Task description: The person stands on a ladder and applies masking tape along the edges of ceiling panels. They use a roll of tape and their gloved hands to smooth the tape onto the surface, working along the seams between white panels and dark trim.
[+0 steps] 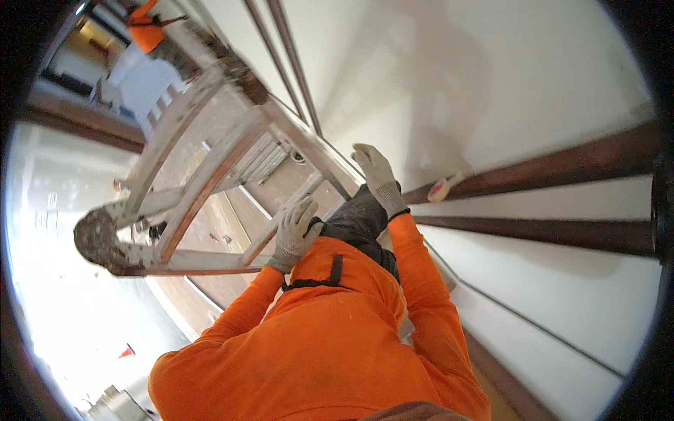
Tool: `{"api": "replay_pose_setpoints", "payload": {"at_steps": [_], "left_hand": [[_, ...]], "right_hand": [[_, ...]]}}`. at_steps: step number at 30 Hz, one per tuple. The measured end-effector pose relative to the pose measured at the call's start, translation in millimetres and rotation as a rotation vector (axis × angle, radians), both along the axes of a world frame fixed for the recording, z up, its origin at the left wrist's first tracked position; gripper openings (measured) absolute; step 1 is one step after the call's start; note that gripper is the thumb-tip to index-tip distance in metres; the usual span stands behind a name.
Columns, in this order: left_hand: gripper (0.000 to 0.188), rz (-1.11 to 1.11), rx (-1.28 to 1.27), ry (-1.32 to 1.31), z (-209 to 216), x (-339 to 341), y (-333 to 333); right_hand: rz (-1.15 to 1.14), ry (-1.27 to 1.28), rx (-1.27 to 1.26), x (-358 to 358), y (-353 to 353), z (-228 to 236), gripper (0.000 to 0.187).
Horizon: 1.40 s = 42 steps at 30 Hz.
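Both my hands wear pale knit work gloves. My left hand rests by my hip, its fingers stretched out beside a rung of the wooden stepladder; whether it touches the wood I cannot tell. My right hand is raised over my dark trousers, close to the white wall. Its fingers are loosely extended and nothing shows in them. To its right, a small cream-coloured thing with a red mark, perhaps a tape roll, sits against the upper brown pipe. Paint marks and grime cover the ladder.
A second brown pipe runs along the wall below the first. Thin vertical pipes stand beyond the ladder. Far left, another person in orange is near a pale sheet. A small orange cone shows at lower left.
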<state>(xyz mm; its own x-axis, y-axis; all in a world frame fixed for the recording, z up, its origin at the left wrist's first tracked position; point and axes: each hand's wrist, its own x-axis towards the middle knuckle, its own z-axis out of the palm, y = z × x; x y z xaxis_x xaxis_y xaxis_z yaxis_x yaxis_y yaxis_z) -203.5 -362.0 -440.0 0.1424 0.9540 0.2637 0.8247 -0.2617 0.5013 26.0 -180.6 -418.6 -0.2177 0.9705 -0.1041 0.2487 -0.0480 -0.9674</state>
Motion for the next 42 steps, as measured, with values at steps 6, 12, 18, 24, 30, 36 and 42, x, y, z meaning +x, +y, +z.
{"api": "replay_pose_setpoints", "payload": {"at_steps": [6, 12, 18, 24, 30, 36, 42], "left_hand": [[0.072, 0.499, -0.123, 0.239, 6.4, -47.6, -55.6], [0.080, 0.543, -0.648, 0.208, 23.4, -66.1, -30.5], [0.084, 0.557, -0.687, 0.223, 10.0, -65.8, -31.2], [0.084, 0.651, -0.628, 0.225, 1.2, -54.6, -25.1], [0.074, 0.734, -0.238, 0.360, -47.4, -54.7, -37.9], [0.052, 0.777, -0.212, 0.385, -48.7, -51.6, -31.6], [0.075, 0.774, 0.032, 0.500, -52.6, -52.7, -36.2]], "right_hand": [[0.422, 0.404, 0.086, -107.2, 21.4, 40.1, 0.062], [0.601, 0.525, -0.163, -112.4, 46.2, 7.5, 0.053], [0.700, 0.609, -0.151, -109.8, 55.8, -20.4, 0.050], [0.517, 0.766, -0.333, -112.6, 50.1, -14.1, 0.054], [0.628, 0.653, -0.157, -111.7, 49.1, -4.4, 0.062], [0.604, 0.744, -0.124, -118.4, 47.7, -8.0, 0.053], [0.833, 0.763, -0.077, -107.0, 82.4, -32.0, 0.058]]}}
